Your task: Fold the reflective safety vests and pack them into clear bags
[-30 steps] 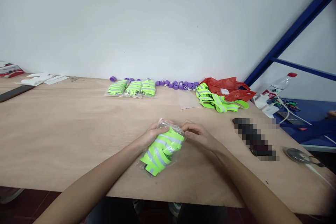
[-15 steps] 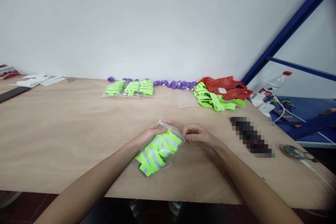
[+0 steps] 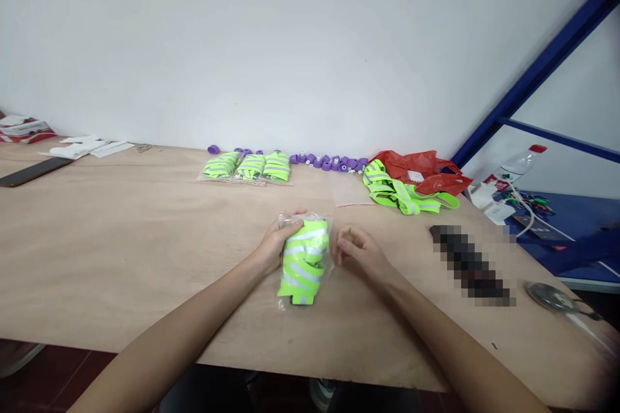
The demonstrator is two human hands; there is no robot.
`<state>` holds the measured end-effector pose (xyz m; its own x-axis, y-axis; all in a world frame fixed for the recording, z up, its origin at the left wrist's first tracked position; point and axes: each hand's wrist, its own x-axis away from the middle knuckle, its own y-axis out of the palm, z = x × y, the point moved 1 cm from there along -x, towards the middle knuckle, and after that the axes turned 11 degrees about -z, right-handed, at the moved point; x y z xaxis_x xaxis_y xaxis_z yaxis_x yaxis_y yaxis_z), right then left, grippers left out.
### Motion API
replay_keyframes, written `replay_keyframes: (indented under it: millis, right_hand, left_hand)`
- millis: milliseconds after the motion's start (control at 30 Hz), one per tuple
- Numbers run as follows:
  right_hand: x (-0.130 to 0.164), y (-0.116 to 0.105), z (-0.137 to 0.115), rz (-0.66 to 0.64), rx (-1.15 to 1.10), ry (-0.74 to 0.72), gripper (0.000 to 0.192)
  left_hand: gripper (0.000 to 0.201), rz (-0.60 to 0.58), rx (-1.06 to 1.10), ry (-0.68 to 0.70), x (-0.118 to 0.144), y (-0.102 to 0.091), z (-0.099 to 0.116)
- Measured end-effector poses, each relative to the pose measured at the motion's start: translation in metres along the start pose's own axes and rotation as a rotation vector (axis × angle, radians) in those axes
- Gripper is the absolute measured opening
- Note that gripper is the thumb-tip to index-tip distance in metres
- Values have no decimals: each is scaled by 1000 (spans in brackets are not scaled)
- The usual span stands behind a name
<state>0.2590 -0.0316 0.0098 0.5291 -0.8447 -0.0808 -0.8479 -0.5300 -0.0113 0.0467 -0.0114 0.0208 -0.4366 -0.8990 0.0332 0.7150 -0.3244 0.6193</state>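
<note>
A clear plastic bag point(image 3: 304, 264) stuffed with a folded neon-yellow reflective strap is held just above the wooden table, its top edge facing away from me. My left hand point(image 3: 277, 242) grips the bag's upper left side, thumb on the front and fingers behind. Close to the bag's right edge is my right hand point(image 3: 356, 248), its fingers curled with thumb and index finger near each other. Whether those fingertips touch the plastic is hard to make out.
Several filled bags point(image 3: 250, 168) lie by the wall beside purple rolls point(image 3: 334, 163). Loose reflective straps point(image 3: 411, 197) and a red plastic bag point(image 3: 431, 168) sit at the back right. A blurred-out dark object point(image 3: 472, 264) and a round device point(image 3: 552, 297) rest on the right.
The bag has turned from a slant to nearly upright in my left hand. My right hand has come off its top right corner and is slightly lower. The view has shifted a little left.
</note>
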Motion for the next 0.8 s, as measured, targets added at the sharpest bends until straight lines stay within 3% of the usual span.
replay_keyframes:
  millis: [167,567,667,800]
  right_hand:
    - [4,19,3,-91,104,81,37]
    - [4,19,-10,71,255,79,39]
    - [4,21,-12,70,267,112,41]
    - [7,16,-12,-22,267,163,46]
  left_hand:
    - [55,106,134,134,-2,-1,6]
    - [48,196,52,332,-3,-6,13]
    - [52,199,40,331,-1,-4,14]
    - [52,147,49,226,0,-2,9]
